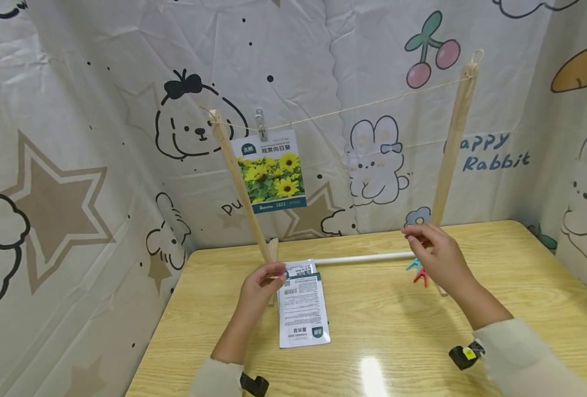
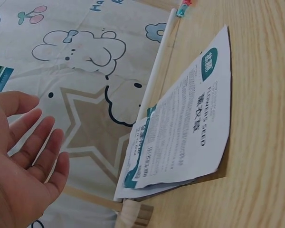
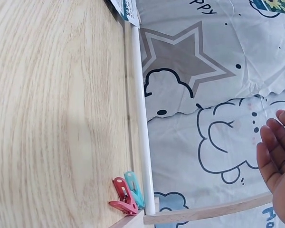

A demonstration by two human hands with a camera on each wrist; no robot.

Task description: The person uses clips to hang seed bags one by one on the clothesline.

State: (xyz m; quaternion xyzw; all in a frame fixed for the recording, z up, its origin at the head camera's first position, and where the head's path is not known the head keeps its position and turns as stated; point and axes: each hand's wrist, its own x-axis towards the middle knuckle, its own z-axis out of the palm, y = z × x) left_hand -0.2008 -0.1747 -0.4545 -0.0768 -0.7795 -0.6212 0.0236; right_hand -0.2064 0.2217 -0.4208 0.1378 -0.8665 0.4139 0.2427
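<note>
My left hand (image 1: 257, 286) hovers beside the left wooden post, fingers loosely bent and holding nothing. Below and right of it, white seed packets (image 1: 304, 315) lie stacked on the table, printed backs up. In the air in front of the right wooden post (image 1: 451, 154) is my right hand (image 1: 444, 255), loosely curled with nothing in it. A string (image 1: 353, 110) runs between the post tops. From its left part a sunflower seed packet (image 1: 275, 171) hangs by a clear clip (image 1: 261, 125). Near the right post's foot lie a red clip (image 3: 123, 195) and a teal clip (image 3: 134, 189).
A white rod (image 1: 360, 258) joins the posts low down, just above the wooden table (image 1: 363, 309). The left wooden post (image 1: 241, 184) leans slightly. Patterned cloth (image 1: 303, 60) hangs behind and at both sides.
</note>
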